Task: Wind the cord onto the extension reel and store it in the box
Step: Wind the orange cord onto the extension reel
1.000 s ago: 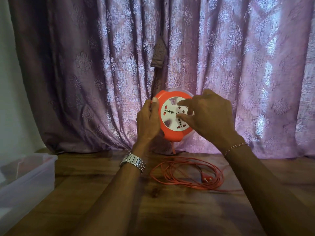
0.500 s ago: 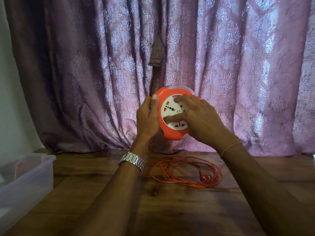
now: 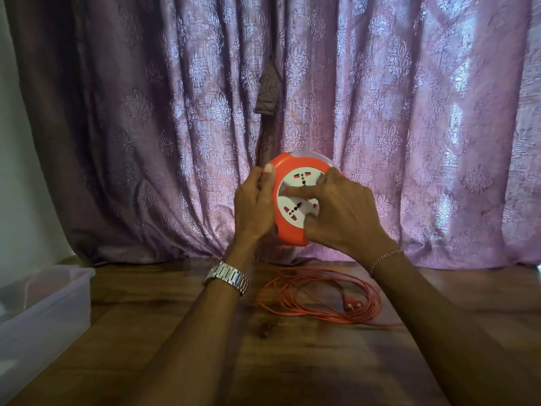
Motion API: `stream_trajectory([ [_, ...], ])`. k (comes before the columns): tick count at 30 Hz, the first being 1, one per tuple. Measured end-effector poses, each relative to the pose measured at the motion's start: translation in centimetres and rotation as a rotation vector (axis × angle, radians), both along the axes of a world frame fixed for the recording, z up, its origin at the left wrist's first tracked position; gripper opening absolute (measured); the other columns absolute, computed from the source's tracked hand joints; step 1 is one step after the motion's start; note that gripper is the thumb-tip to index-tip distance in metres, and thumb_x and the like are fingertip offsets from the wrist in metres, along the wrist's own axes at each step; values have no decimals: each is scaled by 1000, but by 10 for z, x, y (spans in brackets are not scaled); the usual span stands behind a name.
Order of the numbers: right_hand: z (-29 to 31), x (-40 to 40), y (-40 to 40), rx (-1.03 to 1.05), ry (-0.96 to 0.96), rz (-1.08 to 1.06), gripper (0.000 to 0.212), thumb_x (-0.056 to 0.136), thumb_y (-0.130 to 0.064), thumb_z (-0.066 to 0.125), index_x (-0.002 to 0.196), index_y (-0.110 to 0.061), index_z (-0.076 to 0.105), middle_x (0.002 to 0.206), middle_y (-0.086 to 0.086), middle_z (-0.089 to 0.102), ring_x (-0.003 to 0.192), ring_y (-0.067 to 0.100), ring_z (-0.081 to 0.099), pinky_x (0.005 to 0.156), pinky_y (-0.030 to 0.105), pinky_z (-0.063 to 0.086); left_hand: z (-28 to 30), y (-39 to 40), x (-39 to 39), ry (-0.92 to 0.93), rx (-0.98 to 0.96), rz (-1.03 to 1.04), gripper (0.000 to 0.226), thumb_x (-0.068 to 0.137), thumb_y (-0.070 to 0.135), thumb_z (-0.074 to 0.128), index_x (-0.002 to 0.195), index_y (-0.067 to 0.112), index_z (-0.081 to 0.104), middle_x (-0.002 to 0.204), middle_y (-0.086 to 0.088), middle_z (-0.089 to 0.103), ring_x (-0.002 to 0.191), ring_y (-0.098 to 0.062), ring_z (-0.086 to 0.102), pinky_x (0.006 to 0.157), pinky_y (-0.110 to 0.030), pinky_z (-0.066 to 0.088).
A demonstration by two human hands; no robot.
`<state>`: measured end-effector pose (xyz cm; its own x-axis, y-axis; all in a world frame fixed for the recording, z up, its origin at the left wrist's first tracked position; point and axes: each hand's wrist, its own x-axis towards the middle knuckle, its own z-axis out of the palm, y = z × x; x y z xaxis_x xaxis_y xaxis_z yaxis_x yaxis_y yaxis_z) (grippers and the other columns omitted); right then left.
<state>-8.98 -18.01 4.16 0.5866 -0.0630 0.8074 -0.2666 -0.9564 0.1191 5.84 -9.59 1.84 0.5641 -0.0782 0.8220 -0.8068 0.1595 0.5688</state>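
1. The reel (image 3: 295, 200), an orange round case with a white socket face, is held upright in the air above the far middle of the worktop (image 3: 292, 361), in front of the curtain (image 3: 409, 127).
2. The left hand (image 3: 253, 206) holds the reel's left rim; its grip is closed round the edge, with the thumb lying up along the orange rim.
3. The right hand (image 3: 342, 212) lies over the white face. Its forefinger stretches across the middle of the face and the thumb presses near the lower rim, while the other fingers curl at the upper right of the face; it is a narrow grip on the face of the reel.
4. The cord (image 3: 319, 297), orange, lies in loose loops on the worktop just below the reel, toward the far edge. Its plug (image 3: 352, 305) rests inside the loops, at their right side.
5. The box (image 3: 44, 312), of clear plastic, stands open at the left edge of the worktop, well apart from the cord.
6. A metal watch (image 3: 227, 276) is on the left wrist, a thin bracelet (image 3: 383, 257) on the right.
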Motion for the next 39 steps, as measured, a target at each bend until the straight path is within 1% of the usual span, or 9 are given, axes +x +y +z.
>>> stream_trajectory([
  [4, -6, 3, -1, 57, -55, 22, 63, 65, -40, 63, 125, -57, 51, 107, 10, 64, 91, 35, 64, 72, 41, 55, 0, 0, 1, 1, 14, 18, 49, 94, 69, 37, 75, 25, 52, 68, -2, 62, 68, -27, 60, 69, -56, 54],
  [11, -4, 7, -1, 191, -232, 40, 69, 67, -72, 63, 127, -40, 58, 99, 5, 74, 92, 36, 64, 74, 38, 51, 0, -5, -2, 36, -5, 9, 54, 92, 70, 33, 81, 21, 51, 70, 3, 56, 71, -28, 54, 75, -57, 53],
  [16, 1, 3, -8, -63, -272, -96, 67, 66, -82, 56, 112, -35, 70, 77, 9, 70, 74, 32, 62, 60, 33, 41, -1, -4, -1, 37, 11, 2, 62, 92, 71, 32, 86, 15, 56, 81, -10, 67, 83, -38, 66, 77, -58, 55],
  [19, 5, 4, -16, -202, -301, 36, 54, 75, -71, 60, 103, -26, 72, 83, 5, 64, 82, 29, 52, 69, 39, 40, 0, -4, -1, 39, 22, 8, 64, 92, 73, 30, 89, 16, 58, 83, -11, 70, 85, -37, 68, 79, -57, 57],
  [22, 10, 2, -25, -245, -86, 258, 17, 86, -37, 64, 100, -28, 70, 112, 3, 61, 96, 27, 47, 82, 44, 44, 0, -3, 1, 54, -1, 4, 63, 93, 73, 31, 88, 16, 57, 82, -11, 70, 83, -38, 68, 77, -59, 56],
  [25, 10, 0, -25, -244, 138, 255, 44, 77, -8, 63, 108, -38, 69, 135, 10, 52, 107, 33, 47, 96, 43, 42, 0, -3, 4, 57, 1, 15, 60, 94, 73, 33, 89, 18, 56, 81, -9, 69, 83, -37, 68, 76, -60, 56],
  [28, 12, -1, -18, -243, 194, 134, 63, 67, -3, 72, 113, -46, 66, 138, 10, 49, 105, 35, 48, 90, 43, 44, -1, -3, 4, 50, -6, 8, 57, 94, 72, 35, 87, 19, 54, 79, -10, 68, 81, -38, 67, 75, -61, 56],
  [35, 10, -2, -13, -203, 55, 11, 54, 77, -43, 64, 128, -54, 50, 106, 9, 60, 96, 32, 57, 77, 40, 42, 2, -1, -1, 30, -23, 8, 64, 95, 71, 34, 85, 12, 56, 78, -10, 67, 79, -37, 65, 76, -59, 54],
  [39, 3, 4, -10, 42, -275, 8, 68, 68, -81, 51, 117, -36, 66, 75, 4, 73, 72, 31, 67, 65, 35, 51, 4, -2, -6, 46, -12, -20, 58, 93, 72, 34, 81, 19, 54, 81, -9, 68, 82, -36, 67, 77, -60, 55],
])
